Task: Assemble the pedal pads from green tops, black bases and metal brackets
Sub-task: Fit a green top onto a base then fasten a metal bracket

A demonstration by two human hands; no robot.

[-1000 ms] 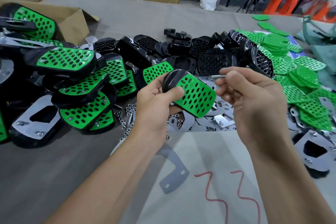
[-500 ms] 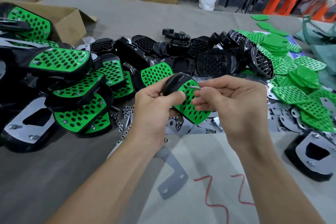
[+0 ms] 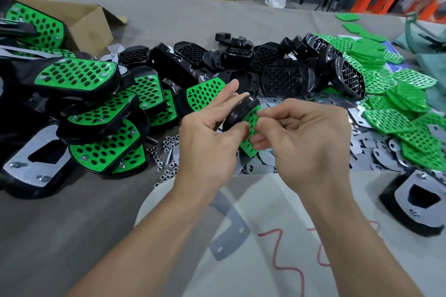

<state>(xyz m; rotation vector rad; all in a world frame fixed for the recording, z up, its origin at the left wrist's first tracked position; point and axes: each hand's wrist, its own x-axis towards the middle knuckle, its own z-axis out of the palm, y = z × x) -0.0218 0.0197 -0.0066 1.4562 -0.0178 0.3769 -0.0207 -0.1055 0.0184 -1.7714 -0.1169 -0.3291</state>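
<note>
While left hand (image 3: 207, 137) grips one pedal pad (image 3: 237, 109), right hand (image 3: 304, 140) fingers (image 3: 271, 114) pinch its green top (image 3: 252, 117).

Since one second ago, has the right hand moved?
Yes. The right hand moved left, onto the pedal pad's green face, judged against the red scribble below it.

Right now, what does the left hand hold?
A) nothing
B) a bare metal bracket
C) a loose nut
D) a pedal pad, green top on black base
D: the left hand grips the pedal pad by its black rim, its green top turned toward the right hand.
</note>
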